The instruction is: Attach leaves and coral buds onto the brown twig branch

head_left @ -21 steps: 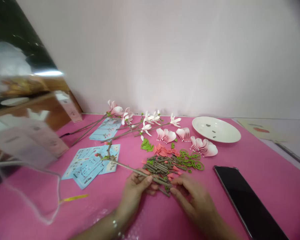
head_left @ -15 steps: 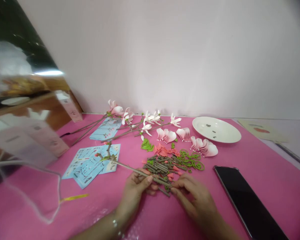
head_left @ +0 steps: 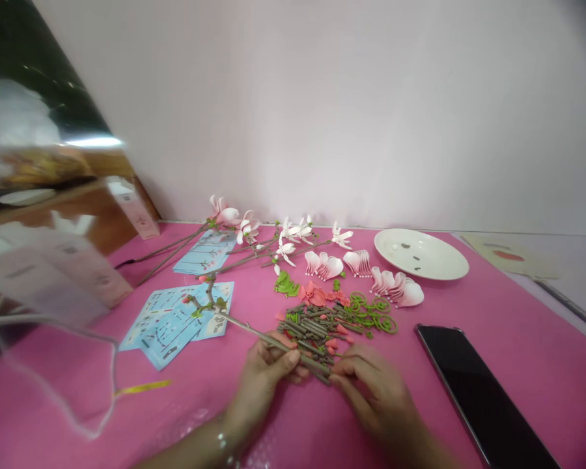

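My left hand [head_left: 272,371] is closed around an artificial flower branch [head_left: 244,326], thumb on top. The branch slants up to the left, where it forks into twigs with green leaves and small pink buds over the instruction sheets [head_left: 176,326]. At its lower right end my right hand [head_left: 371,384] pinches the stem between thumb and fingers. A small piece between those fingertips cannot be made out. Right behind the hands lies a pile of brown stem pieces [head_left: 315,326], mixed with pink bud parts [head_left: 340,329].
Green ring parts [head_left: 371,312], green leaves [head_left: 286,284] and pink-white petals [head_left: 400,290] lie behind the pile. Finished flower stems [head_left: 254,257] rest farther back. A white plate [head_left: 439,260] holds small bits. A black phone [head_left: 478,391] lies right; pale boxes [head_left: 58,267] and a white cord [head_left: 114,365] stand left.
The lower end of the branch has dipped slightly toward me and left, with my right fingers moving along with it. My left hand keeps its grip. The view has shifted a little.
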Demonstrator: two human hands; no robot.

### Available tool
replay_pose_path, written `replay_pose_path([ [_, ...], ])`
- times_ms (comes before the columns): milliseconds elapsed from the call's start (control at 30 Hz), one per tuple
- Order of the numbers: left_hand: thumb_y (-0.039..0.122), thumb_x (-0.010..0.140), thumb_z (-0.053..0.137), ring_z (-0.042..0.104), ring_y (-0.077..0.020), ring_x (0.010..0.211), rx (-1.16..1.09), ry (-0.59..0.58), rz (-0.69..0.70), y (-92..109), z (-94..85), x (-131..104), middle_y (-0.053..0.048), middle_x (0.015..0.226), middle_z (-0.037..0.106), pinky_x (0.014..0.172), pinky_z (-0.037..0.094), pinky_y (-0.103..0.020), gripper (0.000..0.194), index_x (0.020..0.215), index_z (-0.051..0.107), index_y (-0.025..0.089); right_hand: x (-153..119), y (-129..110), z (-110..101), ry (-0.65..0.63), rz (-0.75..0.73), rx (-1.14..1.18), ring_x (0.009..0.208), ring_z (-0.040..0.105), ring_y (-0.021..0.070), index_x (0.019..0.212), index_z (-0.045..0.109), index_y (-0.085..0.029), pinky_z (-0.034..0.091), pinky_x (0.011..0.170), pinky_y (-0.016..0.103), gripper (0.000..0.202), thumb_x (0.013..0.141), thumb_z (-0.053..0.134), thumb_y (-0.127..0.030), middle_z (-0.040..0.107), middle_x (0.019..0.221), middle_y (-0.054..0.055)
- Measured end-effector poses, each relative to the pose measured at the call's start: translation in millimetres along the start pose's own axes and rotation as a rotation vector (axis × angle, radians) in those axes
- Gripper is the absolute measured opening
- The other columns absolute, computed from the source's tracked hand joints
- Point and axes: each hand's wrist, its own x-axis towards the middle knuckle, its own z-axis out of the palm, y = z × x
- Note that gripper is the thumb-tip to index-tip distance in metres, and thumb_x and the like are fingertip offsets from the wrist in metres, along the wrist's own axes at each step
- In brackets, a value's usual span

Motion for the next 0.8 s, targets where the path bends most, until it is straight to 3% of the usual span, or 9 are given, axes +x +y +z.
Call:
replay_pose_path([
  [200,0.031,0.07,0.079,0.064,-0.0132,0.053,-0.002,0.025,0.027,3.7,2.7,-1.5,0.0,0.059,0.07,0.052,0.051,-0.022,0.026,0.074,0.058,0.016,-0.8,3.5,3.1,-0.026,0.013,-0.028,0.07,0.062,0.0184,0.08,0.061,-0.022,0.05,0.065,0.031,0.013,0.089,0.055,-0.016,0.065,0.073,0.002],
  [267,0.031,0.071,0.079,0.063,-0.0124,0.051,-0.005,0.05,0.049,4.6,1.3,-0.3,0.001,0.058,0.07,0.051,0.051,-0.022,0.026,0.075,0.058,0.017,-0.2,5.3,3.0,-0.039,0.01,-0.079,0.083,0.063,0.0222,0.09,0.062,-0.022,0.051,0.075,0.038,0.009,0.089,0.055,-0.016,0.068,0.084,0.005],
  [400,0.029,0.075,0.075,0.061,-0.0107,0.05,-0.022,0.115,0.12,3.1,-5.4,4.2,0.004,0.057,0.068,0.049,0.05,-0.021,0.022,0.079,0.057,0.019,4.0,5.0,2.3,-0.151,-0.047,-0.21,0.11,0.056,0.03,0.115,0.059,-0.022,0.045,0.093,0.054,0.029,0.088,0.052,-0.013,0.067,0.111,0.01],
  [500,0.026,0.079,0.072,0.059,-0.0103,0.048,-0.028,0.142,0.147,0.9,-8.5,6.5,0.005,0.057,0.068,0.048,0.05,-0.021,0.019,0.083,0.055,0.019,6.4,4.7,5.3,-0.263,-0.083,-0.309,0.127,0.045,0.0367,0.128,0.055,-0.021,0.04,0.098,0.064,0.042,0.087,0.053,-0.016,0.059,0.133,0.011],
  [600,0.026,0.08,0.07,0.058,-0.0102,0.047,-0.031,0.145,0.154,-0.5,-8.9,7.7,0.005,0.056,0.067,0.048,0.048,-0.021,0.017,0.084,0.055,0.019,5.1,8.8,10.0,-0.374,-0.046,-0.389,0.135,0.034,0.0396,0.138,0.047,-0.017,0.035,0.102,0.066,0.052,0.087,0.056,-0.023,0.048,0.145,0.011],
  [700,0.027,0.08,0.07,0.059,-0.011,0.049,-0.038,0.146,0.148,-1.5,-9.3,8.8,0.003,0.056,0.068,0.048,0.047,-0.021,0.018,0.083,0.055,0.018,2.5,14.8,11.9,-0.368,0.008,-0.407,0.134,0.036,0.0382,0.134,0.053,-0.016,0.033,0.105,0.064,0.047,0.089,0.055,-0.029,0.052,0.142,0.01],
  [800,0.029,0.079,0.071,0.057,-0.0102,0.047,-0.048,0.155,0.143,-2.2,-9.7,9.3,0.004,0.054,0.066,0.047,0.046,-0.02,0.019,0.083,0.055,0.018,1.3,18.7,9.9,-0.253,0.056,-0.367,0.126,0.045,0.0353,0.116,0.067,-0.019,0.034,0.104,0.062,0.03,0.089,0.055,-0.025,0.066,0.123,0.009],
])
